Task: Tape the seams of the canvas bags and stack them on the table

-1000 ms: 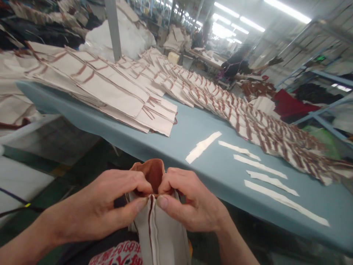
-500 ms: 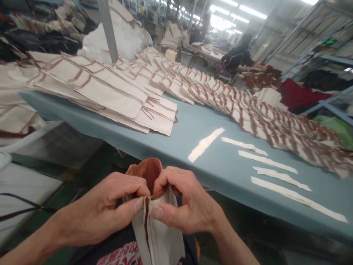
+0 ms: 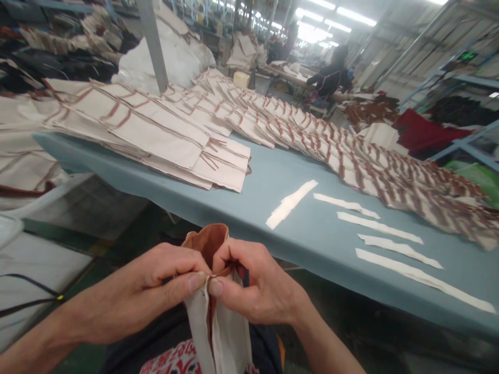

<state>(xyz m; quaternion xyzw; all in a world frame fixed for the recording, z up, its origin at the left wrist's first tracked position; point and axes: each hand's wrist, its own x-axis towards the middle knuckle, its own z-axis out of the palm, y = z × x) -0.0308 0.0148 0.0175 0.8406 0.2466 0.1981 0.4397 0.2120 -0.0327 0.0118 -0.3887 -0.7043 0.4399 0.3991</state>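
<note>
Low in the view, close to my body, is a cream fabric piece (image 3: 233, 332) with a brown lining that shows at its open top. A seam with a brown edge runs down its front. My left hand (image 3: 167, 291) pinches the top edge just left of that seam, thumb in front and fingers behind. On the other side of the seam, my right hand (image 3: 257, 283) pinches the same edge, its thumb tip almost meeting the left one. The fingertips behind the fabric are partly hidden.
A blue-covered table (image 3: 249, 218) slopes across in front of me. It bears stacked cream panels (image 3: 156, 130), long rows of overlapping brown-edged pieces (image 3: 312, 135) and several loose cream strips (image 3: 378, 227). A grey post (image 3: 153, 47) rises behind. Farther back a person (image 3: 331, 78) stands by another table.
My right thumb has moved left, up to the seam, and the two thumbs are now closer together. The fabric piece has shifted slightly; both hands still pinch it.
</note>
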